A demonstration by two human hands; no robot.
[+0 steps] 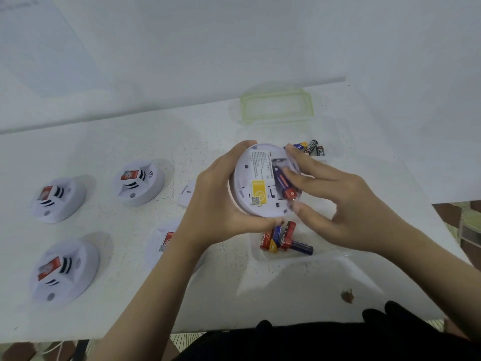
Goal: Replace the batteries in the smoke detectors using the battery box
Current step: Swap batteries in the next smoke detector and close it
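Note:
My left hand (216, 204) grips a white smoke detector (256, 178) by its left rim, its back side facing me above the clear battery box (325, 259). A blue and red battery (285, 185) lies in its open compartment. My right hand (338, 201) holds the detector's right edge with thumb and fingers, and one finger presses on the battery. Loose batteries (283, 238) lie in the box below the detector, and more batteries (312, 147) show beyond it.
Three white smoke detectors stand face up on the white table (130, 308) at the left: (58, 199), (140, 183), (65, 269). A fourth detector (162, 243) is half hidden by my left arm. A removed cover (188, 191) lies beside my left hand. The green-rimmed lid (277, 108) lies behind the box.

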